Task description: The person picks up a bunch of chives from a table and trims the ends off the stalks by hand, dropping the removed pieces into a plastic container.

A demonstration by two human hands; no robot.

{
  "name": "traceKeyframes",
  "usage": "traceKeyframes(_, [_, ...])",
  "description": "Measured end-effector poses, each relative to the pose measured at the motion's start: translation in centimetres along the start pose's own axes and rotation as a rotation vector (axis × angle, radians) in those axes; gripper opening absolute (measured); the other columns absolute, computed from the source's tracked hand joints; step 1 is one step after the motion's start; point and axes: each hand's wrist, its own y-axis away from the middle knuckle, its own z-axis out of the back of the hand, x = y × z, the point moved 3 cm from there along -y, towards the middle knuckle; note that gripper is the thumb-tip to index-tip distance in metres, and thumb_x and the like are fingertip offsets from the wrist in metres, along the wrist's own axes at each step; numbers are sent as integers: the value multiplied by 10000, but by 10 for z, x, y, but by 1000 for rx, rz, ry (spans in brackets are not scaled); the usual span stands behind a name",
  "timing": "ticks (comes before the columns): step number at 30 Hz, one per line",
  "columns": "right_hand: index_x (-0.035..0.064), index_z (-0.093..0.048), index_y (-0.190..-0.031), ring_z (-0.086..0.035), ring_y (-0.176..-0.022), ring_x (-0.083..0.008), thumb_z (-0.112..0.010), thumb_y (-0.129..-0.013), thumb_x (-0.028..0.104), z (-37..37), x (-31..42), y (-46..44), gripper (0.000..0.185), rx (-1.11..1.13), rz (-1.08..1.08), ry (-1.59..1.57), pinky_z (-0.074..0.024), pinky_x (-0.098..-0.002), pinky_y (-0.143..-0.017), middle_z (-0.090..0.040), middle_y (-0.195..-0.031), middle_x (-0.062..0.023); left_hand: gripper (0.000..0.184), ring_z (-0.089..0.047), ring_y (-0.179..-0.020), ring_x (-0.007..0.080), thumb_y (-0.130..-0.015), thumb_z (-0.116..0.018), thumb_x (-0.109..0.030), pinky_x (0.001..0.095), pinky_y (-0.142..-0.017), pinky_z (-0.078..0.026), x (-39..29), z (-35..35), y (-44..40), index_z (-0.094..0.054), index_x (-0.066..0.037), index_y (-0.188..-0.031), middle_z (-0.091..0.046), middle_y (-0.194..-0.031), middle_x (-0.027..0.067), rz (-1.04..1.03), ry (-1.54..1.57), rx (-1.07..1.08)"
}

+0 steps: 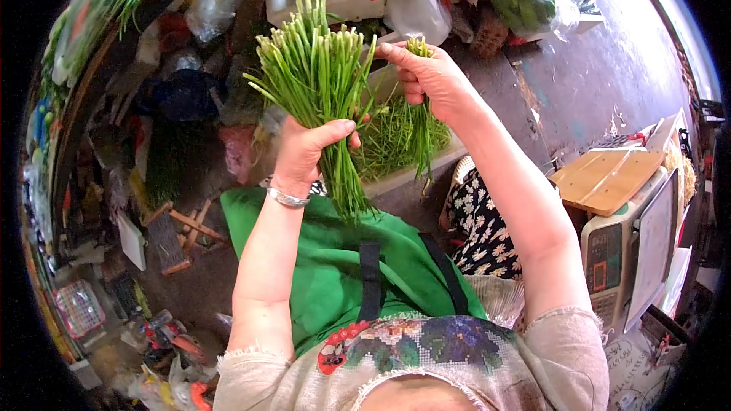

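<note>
Left hand (306, 144): fanned stalk bundle (314, 68) | right hand (435, 82): slim bunch (420, 133)

A beige, flower-patterned top with a green apron and a silver-coloured bracelet.
The beige top (312, 388) has short sleeves with frayed, fringed hems, and a ragged edge at its rounded neckline (403, 372). Across the chest runs a grid-like floral design (457, 342) of red, dark blue, violet, muted pink and green, with small round red shapes towards the wearer's left. Over the lap lies a plain, bright green apron (304, 266) with two black straps (369, 281). Beside it shows black cloth (487, 221) printed with white daisies, and some pale, ribbed cloth (495, 295). A broad, shiny bracelet (288, 198) circles the left wrist; both hands are bare.
</note>
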Motion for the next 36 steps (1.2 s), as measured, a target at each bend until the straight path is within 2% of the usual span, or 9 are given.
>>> traceKeyframes(5, [85,-636,-915,-388,-462,-80,-683,-848,281,-1,-1,0,212,-14,44,19,-280,-233,-421,-505,-630,25,395,-629,-615,175,-728,-673,18,280,-560,-537,6,-3,1,-561,25,-1107,-661,-857,128,29,-16,16])
traceKeyframes(7, [91,-615,-898,-345,-453,-34,-670,-866,248,1,6,2,169,-108,103,-45,-252,-208,-407,-405,-571,82,384,-630,-615,174,-731,-669,19,279,-557,-536,4,-3,1,-562,24,-1100,-660,-853,132,47,-21,11])
traceKeyframes(9, [72,-625,-885,-353,-449,-54,-660,-871,235,24,15,-6,167,-181,239,-62,-293,-214,-418,-397,-553,67,374,-630,-614,173,-733,-666,21,278,-554,-536,1,1,0,-564,23,-1093,-660,-850,137,59,-26,3])
traceKeyframes(13, [60,-618,-868,-421,-534,-87,-633,-886,205,72,39,-9,147,-374,375,-249,-375,-238,-462,-472,-681,19,399,-608,-613,218,-738,-654,14,326,-570,-517,-2,21,-2,-556,29,-1125,-650,-835,159,31,69,-71])
traceKeyframes(17, [52,-562,-916,-586,-684,-156,-604,-886,152,90,46,-9,112,-525,517,-174,-471,-275,-570,-595,-789,-55,505,-555,-634,207,-762,-627,7,327,-594,-455,-15,28,-1,-485,3,-1246,-632,-856,139,-112,258,-36])
traceKeyframes(20, [52,-540,-919,-605,-686,-180,-571,-898,142,90,44,-8,97,-534,507,-88,-493,-322,-627,-631,-809,-77,513,-519,-645,172,-767,-626,-15,316,-642,-433,-23,36,0,-484,-11,-1259,-625,-875,113,-147,321,-46])
traceKeyframes(29, [56,-622,-877,-384,-445,-77,-679,-834,196,8,-38,-4,157,-48,-112,131,-317,-242,-409,-452,-569,52,476,-536,-678,208,-772,-617,-32,330,-645,-443,-28,41,-4,-494,-4,-1231,-607,-859,131,-228,456,-25])
traceKeyframes(32, [50,-623,-908,-317,-445,-48,-633,-871,192,-10,-73,-3,147,56,-481,-51,-247,-205,-398,-410,-574,62,475,-528,-671,201,-775,-614,-34,336,-651,-431,-24,41,-4,-489,-3,-1233,-610,-865,128,-176,508,-49])
traceKeyframes(36, [45,-595,-982,-294,-454,-33,-498,-950,235,-26,-98,1,216,217,-756,-426,-278,-199,-389,-400,-600,83,499,-522,-663,198,-773,-604,-42,334,-650,-433,-23,31,-3,-467,-4,-1251,-608,-863,123,-199,498,13])
